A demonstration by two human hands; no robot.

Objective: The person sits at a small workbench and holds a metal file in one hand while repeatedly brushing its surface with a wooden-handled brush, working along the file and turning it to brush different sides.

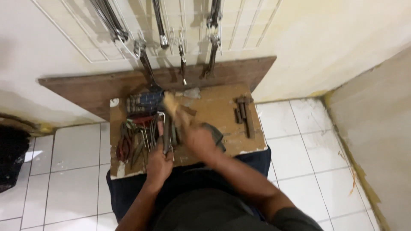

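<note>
1. Gripping a dark, narrow metal tool (167, 139) upright in my left hand (159, 161), I have my fingers clenched round its lower end, at the near edge of the worn wooden board (214, 107) across my lap.
2. My right hand (198, 139) sits just right of the left, closed round the pale wooden handle (173, 107) of something blurred; I cannot tell what kind of tool it is. The handle slants up and away from that hand, over the board's middle.
3. Under my right hand lies a crumpled grey cloth (218, 134), touching the board.
4. Left of my left hand is a heap of pliers with red and dark grips (128, 143), with thin metal rods (150, 132) between them and the tool I hold.
5. Beyond my left hand, at the far edge of the board, lies a flat rectangular packet, dark blue with pale bands (144, 102); its print is too blurred to make out.
6. Just left of that packet is a small white round piece (114, 102).
7. Well to the right of my right hand rests a rusty brown metal clamp-like tool (245, 113), lying lengthwise near the board's right edge.
8. Farther off, past both hands, wrenches and long metal tools (160, 25) hang on a white wire grid (239, 25) against the wall, above a dark wooden plank (85, 87).
9. Pale floor tiles (299, 145) spread on either side of my legs.
</note>
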